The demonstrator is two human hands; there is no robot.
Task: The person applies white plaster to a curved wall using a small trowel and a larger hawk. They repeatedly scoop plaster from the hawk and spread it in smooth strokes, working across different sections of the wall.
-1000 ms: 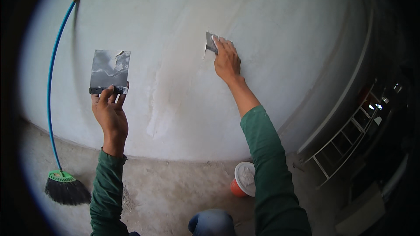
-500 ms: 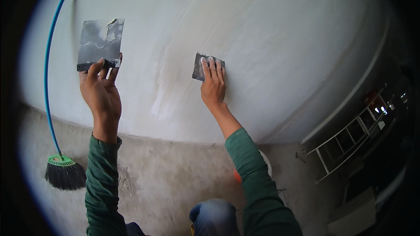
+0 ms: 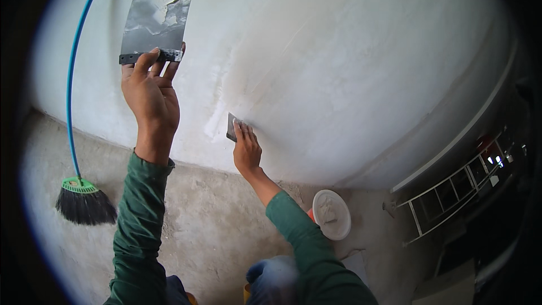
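Note:
My left hand (image 3: 151, 96) grips a wide putty knife (image 3: 153, 25) by its dark lower edge, the blade pointing up. Off-white putty clings near the top of that blade, with smears across its middle. My right hand (image 3: 247, 148) presses a smaller dark scraper blade (image 3: 231, 127) to the wall (image 3: 316, 79), fingers laid over it. The blade is at the lower end of a pale, damp-looking patch of putty (image 3: 219, 114). Part of this scraper is hidden under the fingers.
A broom (image 3: 84, 200) with a blue handle leans at the left. Behind my right forearm a round white container (image 3: 332, 214) with putty in it stands on the concrete floor (image 3: 209, 214). A white metal ladder (image 3: 446, 197) is at the far right.
My right hand has slid the scraper down and left along the wall. My left hand, with its putty knife, sits higher and further right in view. The white container has come into fuller view.

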